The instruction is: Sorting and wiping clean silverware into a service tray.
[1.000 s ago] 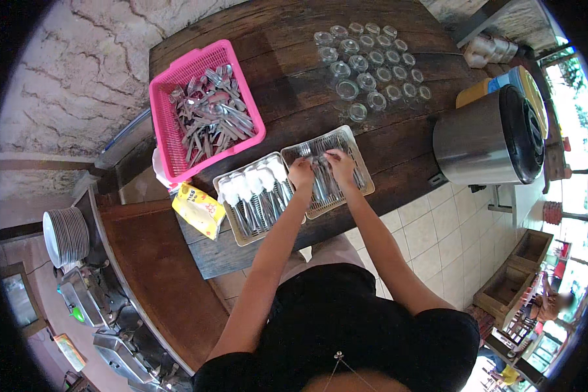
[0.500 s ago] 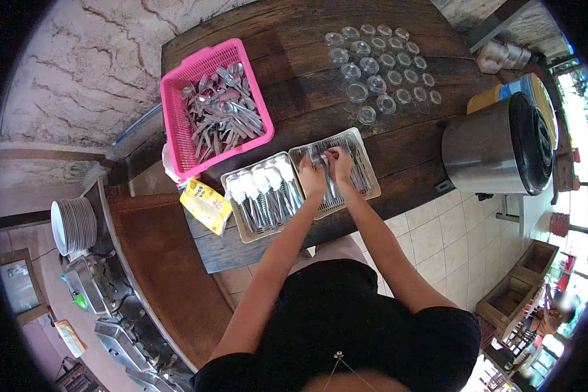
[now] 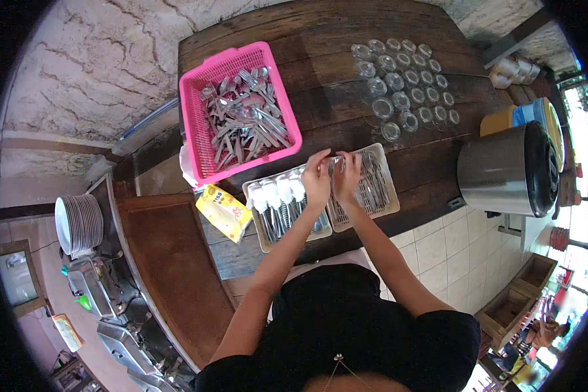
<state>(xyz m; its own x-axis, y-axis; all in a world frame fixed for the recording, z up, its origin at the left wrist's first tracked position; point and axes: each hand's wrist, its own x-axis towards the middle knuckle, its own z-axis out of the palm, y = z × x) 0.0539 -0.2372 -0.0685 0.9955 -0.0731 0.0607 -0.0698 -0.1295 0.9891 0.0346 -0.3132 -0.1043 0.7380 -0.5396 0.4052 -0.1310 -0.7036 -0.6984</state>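
Note:
My left hand is over the seam between two cream plastic baskets, its fingers bent toward my right hand. The right hand is above the left side of the right basket, which is filled with cutlery. Between the fingertips of both hands a silvery piece of cutlery shows in part; its kind is hidden. The left basket contains several cutlery bundles with white wrapping at their far ends.
A pink basket heaped with loose cutlery stands far left. Beside it lies a yellow packet. Rows of glass jars occupy the table's far right. A large metal pot with a black lid is at the right; stacked plates stand at left.
The whole view has shifted, moving the table's things rightward in the picture. My hands have gone from the middle of the right basket to its left edge, by the wrapped bundles.

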